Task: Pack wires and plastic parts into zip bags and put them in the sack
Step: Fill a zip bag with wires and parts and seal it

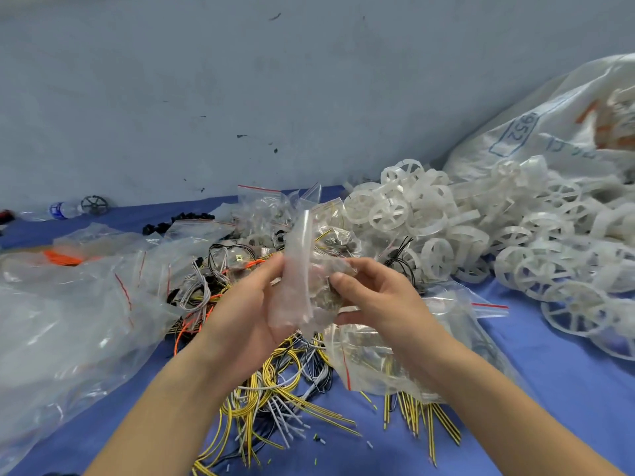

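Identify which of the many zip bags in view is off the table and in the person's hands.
The crumpled clear zip bag at centre, pinched between the left hand and right hand; the others lie on the blue table.

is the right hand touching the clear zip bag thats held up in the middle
Touching. The head view shows the right hand with thumb and fingers pressed onto the zip bag, while the left hand holds its other side.

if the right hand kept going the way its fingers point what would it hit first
The right hand points left, already on the zip bag that both hands hold. Past it comes the left hand, probably; depth is unclear.
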